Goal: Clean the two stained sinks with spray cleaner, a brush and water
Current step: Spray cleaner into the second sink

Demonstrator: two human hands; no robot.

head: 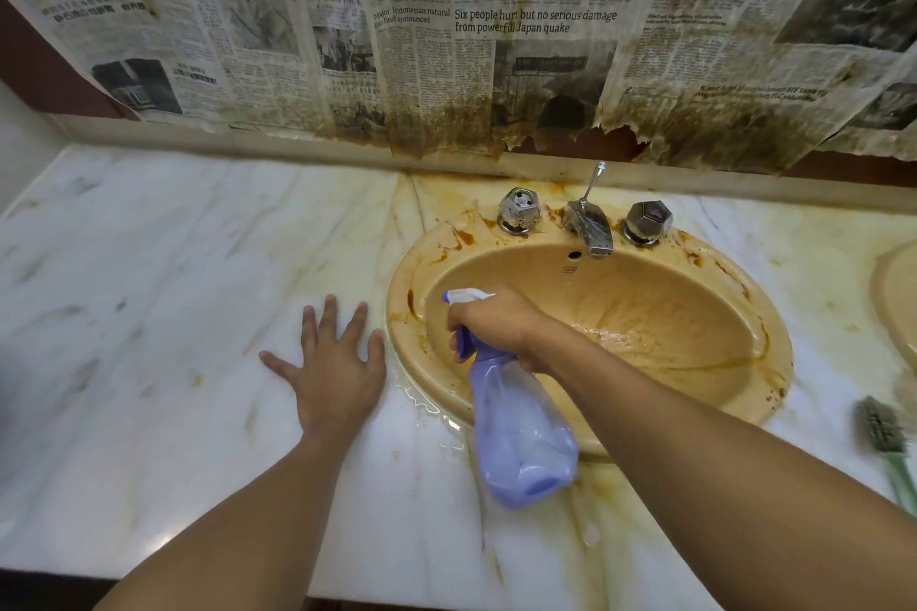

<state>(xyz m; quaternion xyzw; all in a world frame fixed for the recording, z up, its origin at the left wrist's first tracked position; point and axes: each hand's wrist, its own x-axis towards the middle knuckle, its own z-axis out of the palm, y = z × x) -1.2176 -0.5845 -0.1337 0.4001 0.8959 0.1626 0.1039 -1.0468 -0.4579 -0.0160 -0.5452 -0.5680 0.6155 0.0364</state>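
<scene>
Risk: the left hand (337,362) lies flat, fingers spread, on the surface (149,263) just beside the stained sink (776,342). The nozzle points that way, so overspray could land on it, or the palm could slip on pooled water. The right hand (496,323) grips the spray bottle (521,437) by its neck over the sink's near-left rim. The brush (881,427) lies well apart, far right, near the second sink (900,303).

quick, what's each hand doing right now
Left hand: open, fingers spread flat on the white marble counter.
Right hand: holding the translucent purple plastic spray bottle.
</scene>
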